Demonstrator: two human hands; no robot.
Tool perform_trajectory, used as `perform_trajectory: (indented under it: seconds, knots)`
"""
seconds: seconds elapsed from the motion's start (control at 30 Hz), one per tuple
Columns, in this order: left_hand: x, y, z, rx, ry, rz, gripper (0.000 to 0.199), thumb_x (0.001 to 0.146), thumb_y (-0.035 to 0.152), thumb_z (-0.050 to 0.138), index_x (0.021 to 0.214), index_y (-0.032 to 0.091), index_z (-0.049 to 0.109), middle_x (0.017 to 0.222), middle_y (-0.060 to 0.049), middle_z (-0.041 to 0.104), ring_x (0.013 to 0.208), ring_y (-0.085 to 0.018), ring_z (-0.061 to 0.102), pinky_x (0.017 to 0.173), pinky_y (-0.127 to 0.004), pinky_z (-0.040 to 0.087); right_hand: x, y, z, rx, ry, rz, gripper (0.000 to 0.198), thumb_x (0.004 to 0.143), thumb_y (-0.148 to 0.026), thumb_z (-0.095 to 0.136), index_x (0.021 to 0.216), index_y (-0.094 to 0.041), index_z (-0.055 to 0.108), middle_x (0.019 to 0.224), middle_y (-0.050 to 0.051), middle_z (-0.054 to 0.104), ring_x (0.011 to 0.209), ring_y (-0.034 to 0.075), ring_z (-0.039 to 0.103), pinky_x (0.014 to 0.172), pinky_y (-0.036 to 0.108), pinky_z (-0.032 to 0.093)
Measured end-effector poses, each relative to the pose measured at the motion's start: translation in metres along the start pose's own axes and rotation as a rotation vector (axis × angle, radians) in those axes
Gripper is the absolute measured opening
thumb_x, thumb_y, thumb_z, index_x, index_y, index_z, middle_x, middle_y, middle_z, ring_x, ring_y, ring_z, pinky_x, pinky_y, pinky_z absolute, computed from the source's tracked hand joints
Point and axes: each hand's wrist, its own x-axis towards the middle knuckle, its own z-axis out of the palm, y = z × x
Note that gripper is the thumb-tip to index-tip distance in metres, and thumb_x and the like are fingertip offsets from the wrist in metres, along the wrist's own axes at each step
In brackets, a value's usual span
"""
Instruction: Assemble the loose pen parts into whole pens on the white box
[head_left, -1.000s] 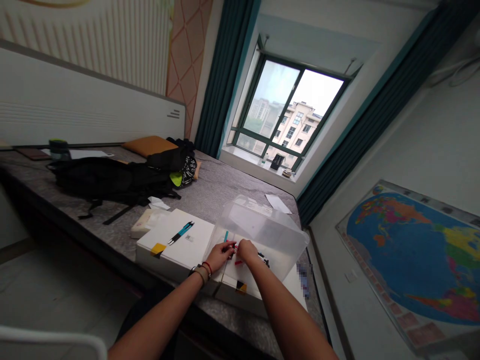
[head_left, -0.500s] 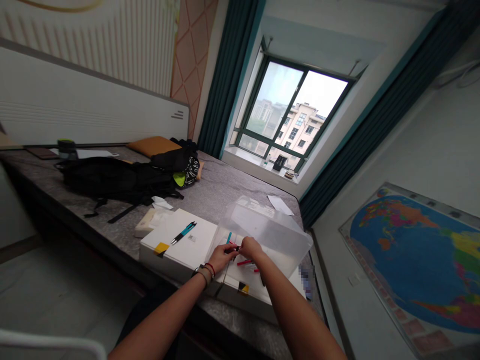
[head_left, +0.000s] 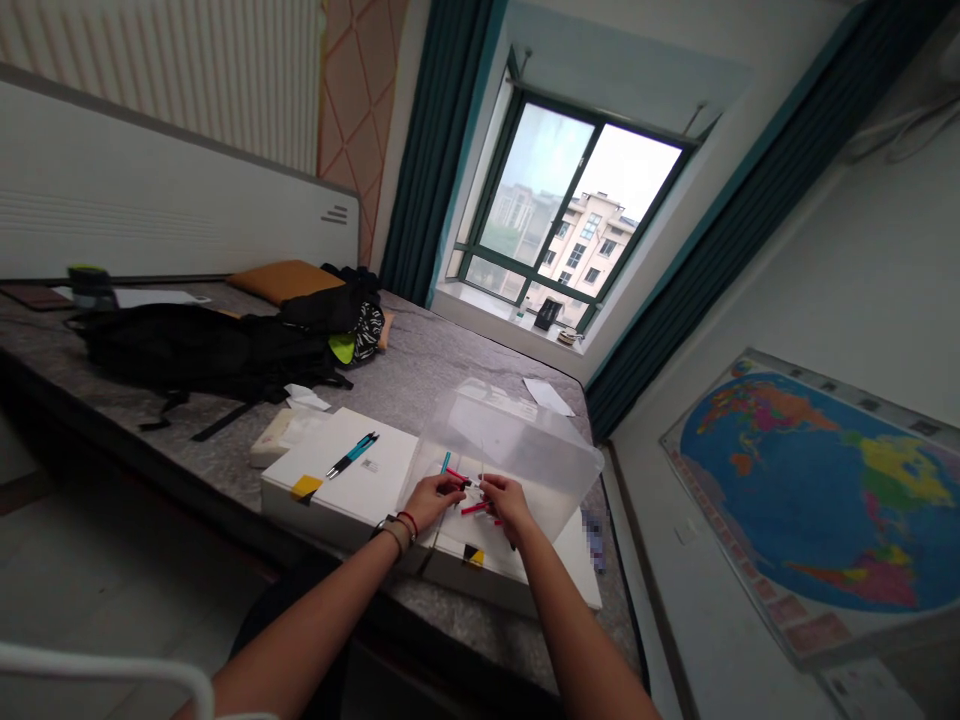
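Note:
Both my hands reach into a clear plastic box (head_left: 525,440) lying on a white board (head_left: 525,585) at the bed's near edge. My left hand (head_left: 433,497), with a watch and red string on its wrist, pinches the end of a red pen (head_left: 459,479). My right hand (head_left: 506,500) grips several red pens (head_left: 475,508) close beside it. A teal pen (head_left: 445,462) lies inside the box just beyond my left hand. Another teal and black pen (head_left: 352,454) rests on a second white board (head_left: 337,480) to the left.
A black backpack (head_left: 195,355) and dark clothes (head_left: 337,310) lie across the grey bed (head_left: 442,370). An orange cushion (head_left: 281,280) is by the headboard. A tissue pack (head_left: 274,435) sits beside the left board. A world map (head_left: 817,490) hangs on the right wall.
My hands have drawn slightly apart, with the right hand lower in the box. The camera has shifted a little, so everything sits further left.

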Motion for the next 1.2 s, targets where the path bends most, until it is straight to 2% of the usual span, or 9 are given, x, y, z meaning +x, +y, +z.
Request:
perform_trajectory:
  seconds: [0.13,0.27,0.4,0.6,0.77,0.87,0.97,1.07,1.2]
  knots:
    - [0.0,0.0,0.0,0.015,-0.025,0.004,0.034,0.067,0.039,0.071,0.09,0.015,0.069,0.079,-0.007,0.069,0.074,-0.017,0.063,0.07,-0.029,0.049,-0.01,0.009,0.019,0.149,-0.021,-0.031,0.026,0.062,-0.032,0.07,0.081,-0.015,0.065,0.065,0.002,0.061,0.059,0.013,0.057,0.043,0.017,0.04]
    - [0.002,-0.005,0.001,0.053,-0.014,0.01,0.034,0.065,0.038,0.073,0.088,0.014,0.068,0.076,-0.005,0.068,0.071,-0.016,0.061,0.069,-0.028,0.049,-0.009,0.008,0.023,0.186,0.006,-0.091,0.028,0.061,-0.035,0.07,0.078,-0.015,0.06,0.069,0.002,0.061,0.061,0.014,0.059,0.045,0.019,0.042]
    - [0.003,-0.007,0.002,0.097,-0.013,0.004,0.033,0.065,0.039,0.073,0.087,0.015,0.067,0.076,-0.004,0.067,0.071,-0.016,0.061,0.069,-0.029,0.049,-0.003,0.009,0.017,0.156,0.053,-0.127,0.025,0.062,-0.033,0.067,0.076,-0.015,0.059,0.067,0.002,0.06,0.062,0.014,0.059,0.047,0.019,0.043]
    - [0.002,0.001,0.002,0.102,0.007,0.01,0.032,0.07,0.043,0.068,0.086,0.015,0.065,0.072,-0.003,0.065,0.067,-0.015,0.06,0.066,-0.027,0.05,0.008,0.002,0.0,0.168,0.149,-0.115,0.014,0.063,-0.026,0.057,0.074,-0.017,0.053,0.053,-0.004,0.054,0.041,0.008,0.047,0.04,0.018,0.039]
    - [0.0,0.002,0.004,0.009,0.115,-0.02,0.032,0.073,0.044,0.064,0.087,0.016,0.06,0.064,0.001,0.06,0.062,-0.013,0.058,0.057,-0.023,0.047,0.015,-0.012,-0.014,0.152,0.06,0.005,0.013,0.067,-0.026,0.058,0.075,-0.017,0.052,0.061,0.001,0.063,0.05,0.013,0.06,0.046,0.022,0.047]
    - [-0.003,0.0,0.004,0.03,0.126,0.013,0.029,0.076,0.041,0.06,0.09,0.016,0.058,0.065,0.0,0.061,0.06,-0.013,0.057,0.056,-0.023,0.046,0.02,-0.022,-0.022,0.042,0.037,-0.023,0.024,0.074,-0.038,0.06,0.076,-0.015,0.057,0.069,0.006,0.067,0.059,0.014,0.063,0.05,0.023,0.049]
    - [-0.006,-0.001,0.005,0.106,0.134,0.048,0.023,0.078,0.036,0.056,0.089,0.017,0.058,0.066,0.0,0.061,0.06,-0.013,0.057,0.06,-0.023,0.045,0.026,-0.035,-0.03,-0.151,0.031,-0.006,0.044,0.081,-0.054,0.05,0.072,-0.013,0.062,0.069,0.01,0.067,0.055,0.015,0.061,0.05,0.025,0.048]
    - [-0.01,0.001,0.007,0.22,0.143,0.088,0.018,0.077,0.031,0.054,0.088,0.018,0.06,0.067,0.001,0.061,0.063,-0.013,0.056,0.065,-0.024,0.044,0.033,-0.049,-0.039,-0.491,-0.019,0.016,0.053,0.083,-0.056,0.047,0.061,-0.012,0.063,0.063,0.012,0.066,0.054,0.017,0.06,0.055,0.029,0.047]
    - [-0.013,0.005,0.01,0.332,0.121,0.122,0.016,0.078,0.029,0.052,0.088,0.019,0.06,0.066,0.001,0.06,0.062,-0.013,0.055,0.063,-0.023,0.042,0.039,-0.061,-0.046,-0.991,-0.046,-0.005,0.049,0.082,-0.052,0.054,0.056,-0.011,0.064,0.067,0.016,0.067,0.077,0.026,0.065,0.072,0.033,0.045]
